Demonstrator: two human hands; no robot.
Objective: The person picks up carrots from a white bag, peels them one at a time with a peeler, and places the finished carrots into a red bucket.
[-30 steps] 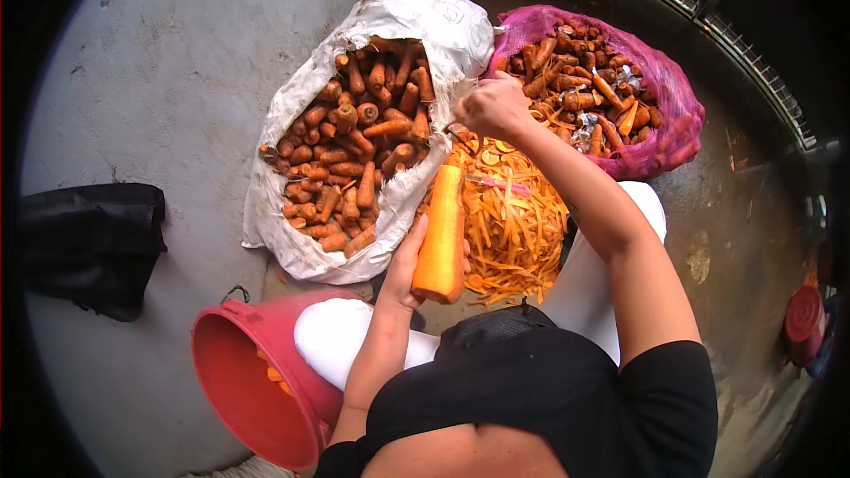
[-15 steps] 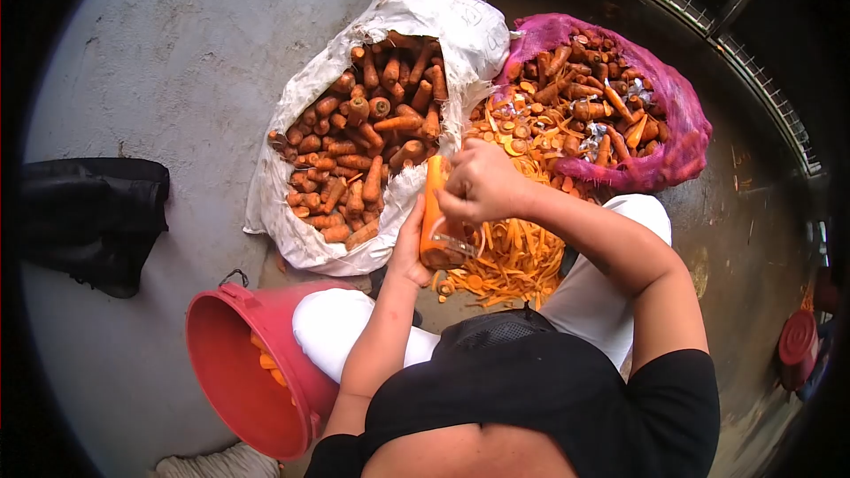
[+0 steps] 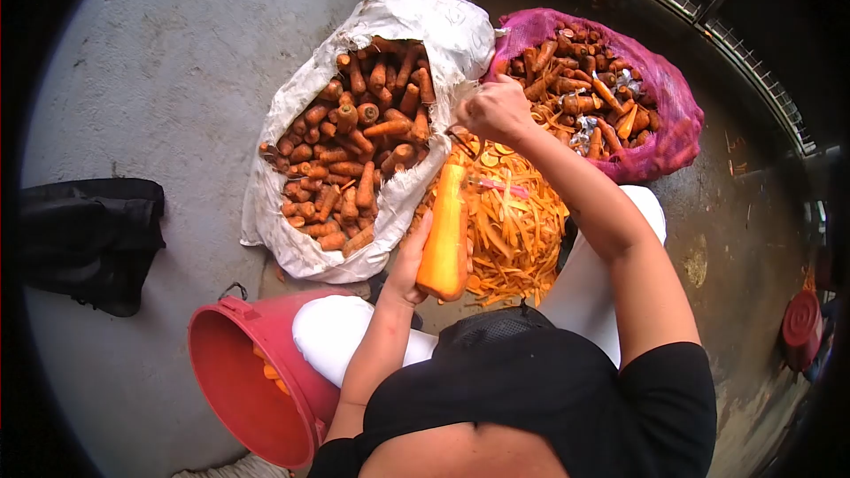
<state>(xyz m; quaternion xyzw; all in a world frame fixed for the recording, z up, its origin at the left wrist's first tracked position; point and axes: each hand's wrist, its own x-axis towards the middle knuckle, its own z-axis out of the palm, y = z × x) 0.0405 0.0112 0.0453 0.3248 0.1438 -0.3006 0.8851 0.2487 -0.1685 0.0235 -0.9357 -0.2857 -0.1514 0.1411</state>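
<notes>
My left hand (image 3: 409, 258) is wrapped round the lower part of a large peeled carrot (image 3: 445, 243), which stands nearly upright with its narrow end away from me. Just beyond that end, my right hand (image 3: 496, 111) is closed on a peeler (image 3: 462, 142), partly blurred and half hidden by the fingers. Beneath both hands lies a heap of orange peelings (image 3: 522, 239), with a pink strip (image 3: 505, 188) on it. Unpeeled carrots (image 3: 354, 137) fill the open white sack (image 3: 425, 13) beyond my left hand.
A pink mesh sack (image 3: 677, 115) of carrots and scraps lies at the upper right. The red bucket (image 3: 257, 372) at the lower left holds some peeled carrots (image 3: 270, 372). Black cloth (image 3: 93, 235) is at the far left, and another red container (image 3: 801, 329) at the far right.
My right hand has moved up and away from the lower end of the carrot to beyond its narrow end, carrying the peeler. More of the carrot's surface shows.
</notes>
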